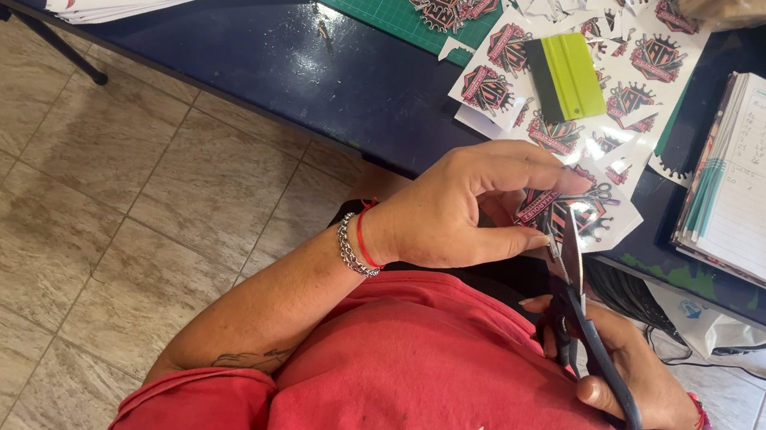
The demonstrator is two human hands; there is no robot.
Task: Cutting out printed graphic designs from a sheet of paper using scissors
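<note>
The left hand (465,207) pinches a sticker sheet (570,213) between thumb and fingers, holding it just above the blades. The right hand (628,368) is closed through the handles of the scissors (578,295) — their long axis runs from that hand up and leftward, the tips meeting the sheet right beside the left thumb. The sheet lies ahead of the blades, nearer the left hand, over the edge of the blue table (323,75).

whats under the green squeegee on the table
The green squeegee lies on glossy sheets of red-and-black stickers, which spread out around it. Whatever is printed directly beneath it is covered, and so is the dark blue table below the sheets.
</note>
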